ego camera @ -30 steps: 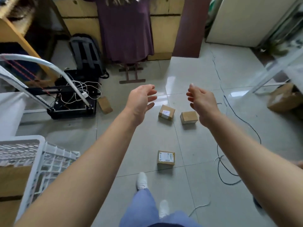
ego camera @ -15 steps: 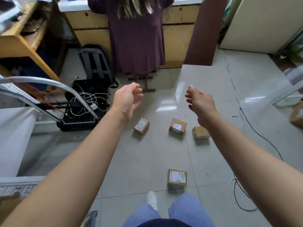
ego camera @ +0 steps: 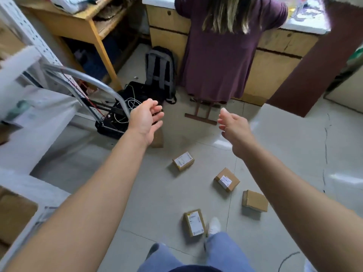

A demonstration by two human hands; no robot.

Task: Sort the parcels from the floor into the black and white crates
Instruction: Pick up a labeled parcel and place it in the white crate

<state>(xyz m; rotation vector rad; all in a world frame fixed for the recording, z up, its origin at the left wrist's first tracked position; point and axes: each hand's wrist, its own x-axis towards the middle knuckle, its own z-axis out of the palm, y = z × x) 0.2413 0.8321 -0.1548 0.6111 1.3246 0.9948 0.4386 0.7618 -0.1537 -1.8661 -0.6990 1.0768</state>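
Observation:
Several small brown cardboard parcels lie on the grey tiled floor: one with a white label (ego camera: 183, 161), a second labelled one (ego camera: 226, 179), a plain one (ego camera: 254, 201) and one by my shoe (ego camera: 194, 222). A fifth brown parcel (ego camera: 158, 139) lies partly hidden behind my left wrist. My left hand (ego camera: 146, 118) and my right hand (ego camera: 232, 124) are stretched out in front of me above the floor, fingers apart, holding nothing. A black crate (ego camera: 112, 126) full of white cables sits just left of my left hand. No white crate shows clearly.
A person in a purple dress (ego camera: 222, 55) stands at a wooden counter ahead. A grey backpack (ego camera: 160, 71) leans beside it. A metal rack with a curved tube (ego camera: 82, 77) and a wooden shelf (ego camera: 86, 30) are at the left. Black cables (ego camera: 325, 154) run along the floor at right.
The view has swung up and left, so the parcels now lie lower in the frame. Both hands stay empty and spread; the white crate has left the view.

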